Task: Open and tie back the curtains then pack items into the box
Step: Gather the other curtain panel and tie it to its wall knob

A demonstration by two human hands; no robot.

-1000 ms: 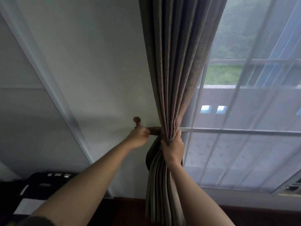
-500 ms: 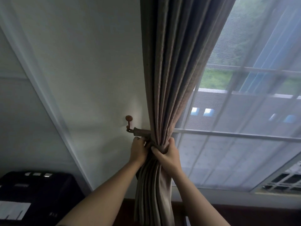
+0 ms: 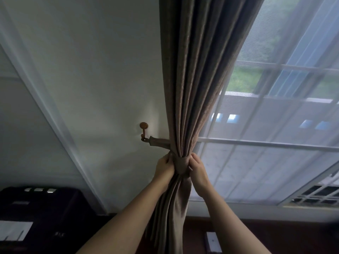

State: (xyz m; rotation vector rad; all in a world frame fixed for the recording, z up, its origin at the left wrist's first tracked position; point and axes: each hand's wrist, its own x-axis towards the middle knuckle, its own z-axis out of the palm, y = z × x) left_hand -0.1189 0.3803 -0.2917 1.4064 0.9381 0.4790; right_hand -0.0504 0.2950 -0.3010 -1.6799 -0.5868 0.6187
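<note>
The curtain hangs down the centre of the frame, from the top edge to the bottom, and is gathered into 1 tight bundle just below the middle. A tieback of the same brown cloth wraps that bundle. Its far end runs up and left to a round-headed hook on the wall.

The left hand has its fingers curled round the left side of the tieback and the folds under it. The right hand pinches the band's right edge with bent fingers. Neither hand is open, and both have cloth in them.

The fabric looks thick, soft and fairly heavy, with deep, steady pleats, so it should bunch easily but drag downward and spread if let go. It is best held at the waist of the bundle, on the band itself, where the folds are already squeezed together. A pull on the loose cloth below would probably only slide the pleats out.

Right of the bundle a sheer curtain covers the window and looks light and easy to snag. A black case sits at lower left. No box shows in this view.
</note>
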